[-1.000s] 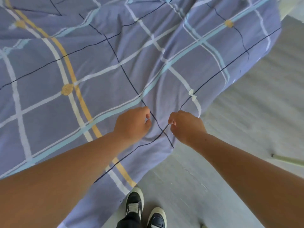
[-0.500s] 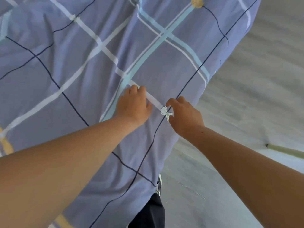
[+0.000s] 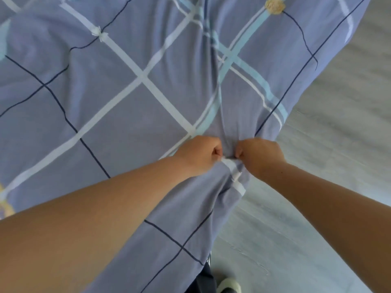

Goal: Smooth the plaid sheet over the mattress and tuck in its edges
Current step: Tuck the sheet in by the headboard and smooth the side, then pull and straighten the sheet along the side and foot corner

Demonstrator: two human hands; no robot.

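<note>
Left grip [image 3: 200, 154] and right grip [image 3: 259, 155] are both closed into fists, fingers curled tight, each clutching a bunch of the plaid sheet [image 3: 127, 115]. The two sit close together, with a puckered ridge of cloth between them. Beyond the grips the sheet spreads wide and lightly creased; nearer than them it hangs toward the grey floor [image 3: 317, 197]. A shoe [image 3: 229, 285] shows well below, beside the hanging cloth.

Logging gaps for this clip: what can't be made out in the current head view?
Head view:
- Mattress: wholly under the sheet; its edge cannot be placed.
- Fingertips of the left hand and right hand: curled into bunched fabric.
- Shoe: cut by the bottom edge.
- Sheet's far edges: outside the frame.
</note>
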